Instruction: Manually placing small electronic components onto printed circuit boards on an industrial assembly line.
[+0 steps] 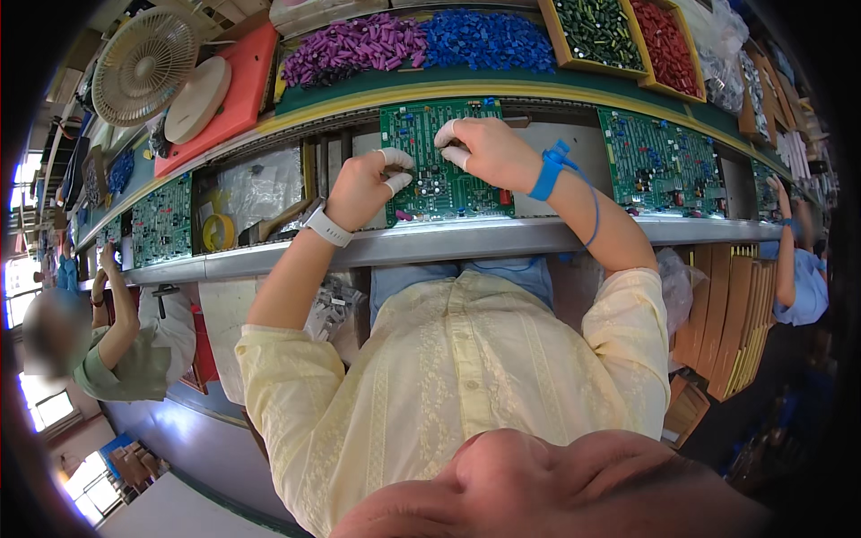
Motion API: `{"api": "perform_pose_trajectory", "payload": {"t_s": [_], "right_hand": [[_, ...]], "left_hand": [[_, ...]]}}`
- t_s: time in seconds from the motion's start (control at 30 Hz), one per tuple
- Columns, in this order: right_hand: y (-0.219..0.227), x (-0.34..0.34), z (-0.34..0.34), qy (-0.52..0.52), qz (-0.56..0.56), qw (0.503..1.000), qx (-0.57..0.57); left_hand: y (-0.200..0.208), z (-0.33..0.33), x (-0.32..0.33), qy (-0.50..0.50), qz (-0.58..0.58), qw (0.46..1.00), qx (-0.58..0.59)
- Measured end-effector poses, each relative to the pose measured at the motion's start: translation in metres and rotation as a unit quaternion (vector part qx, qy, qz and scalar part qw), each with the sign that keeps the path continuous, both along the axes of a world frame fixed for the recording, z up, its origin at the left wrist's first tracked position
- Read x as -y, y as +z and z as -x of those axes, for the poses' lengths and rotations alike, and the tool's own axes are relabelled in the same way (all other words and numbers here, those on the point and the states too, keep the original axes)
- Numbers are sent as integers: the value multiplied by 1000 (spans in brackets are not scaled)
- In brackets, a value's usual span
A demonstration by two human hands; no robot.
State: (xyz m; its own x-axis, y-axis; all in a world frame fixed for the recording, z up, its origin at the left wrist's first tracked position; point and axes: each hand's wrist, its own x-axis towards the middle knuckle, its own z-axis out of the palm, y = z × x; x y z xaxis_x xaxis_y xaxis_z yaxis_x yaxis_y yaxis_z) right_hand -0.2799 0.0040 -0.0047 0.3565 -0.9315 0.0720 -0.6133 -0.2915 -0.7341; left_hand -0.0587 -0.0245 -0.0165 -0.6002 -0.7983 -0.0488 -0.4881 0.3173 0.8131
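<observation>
A green circuit board, studded with small components, sits on the rail line straight in front of me. My left hand is over its left edge, thumb and forefinger bent toward each other in white finger covers. My right hand reaches over the upper middle of the board, its covered thumb and forefinger close together. Whatever is between the fingertips of either hand is too small to make out. A white watch band is on my left wrist, and a blue wrist strap with a cord circles my right.
Behind the line lie piles of purple parts and blue parts, with boxes of green parts and red parts. More boards flank mine. A tape roll, a fan and co-workers are around.
</observation>
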Motion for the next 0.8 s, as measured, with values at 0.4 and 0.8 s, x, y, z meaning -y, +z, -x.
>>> {"api": "perform_pose_trajectory", "payload": {"t_s": [0.4, 0.8], "right_hand": [[-19, -2, 8, 34, 36, 994, -99], [-17, -3, 5, 5, 12, 988, -154]], "left_hand": [[-9, 25, -4, -23, 104, 990, 93], [-9, 30, -9, -75, 231, 961, 131]]}}
